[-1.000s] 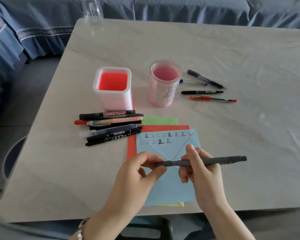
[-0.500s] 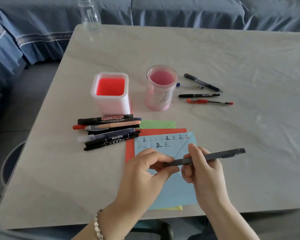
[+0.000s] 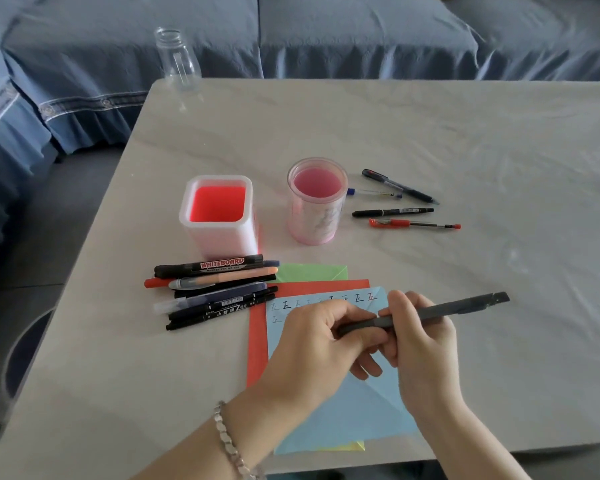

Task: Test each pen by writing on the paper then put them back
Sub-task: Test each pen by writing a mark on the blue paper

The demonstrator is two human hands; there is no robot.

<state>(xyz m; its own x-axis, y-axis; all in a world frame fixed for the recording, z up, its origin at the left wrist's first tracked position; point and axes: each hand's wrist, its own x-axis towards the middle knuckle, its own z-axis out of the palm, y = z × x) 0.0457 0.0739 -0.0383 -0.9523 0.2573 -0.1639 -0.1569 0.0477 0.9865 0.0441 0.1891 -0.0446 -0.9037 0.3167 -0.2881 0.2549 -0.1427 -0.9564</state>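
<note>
Left hand: my left hand (image 3: 323, 344) pinches the near end of the dark grey pen (image 3: 447, 308) between thumb and curled fingers.
Right hand: my right hand (image 3: 420, 344) grips the same pen further along its barrel, fingers wrapped round it.
Pen: held off the tabletop (image 3: 430, 133), almost level, with its far end pointing right above the blue paper (image 3: 371, 410).
Paper: the blue sheet lies on a red sheet (image 3: 257, 341). A green sheet (image 3: 309, 273) shows behind and a yellow corner (image 3: 354, 446) in front. Small written marks run along its far edge.
In the way: my hands hide part of those marks and the middle of the blue sheet.
Holders: a square white holder (image 3: 219, 233) and a round pink cup (image 3: 312, 223) stand upright beyond the paper, near each other but apart.
Left pile: a bundle of markers (image 3: 215, 292) lies in front of the square holder, just beside the papers.
Right group: four pens (image 3: 402, 211) lie right of the cup.
Far corner: a clear bottle (image 3: 177, 60) stands there, with a blue sofa cover (image 3: 326, 36) behind it.
</note>
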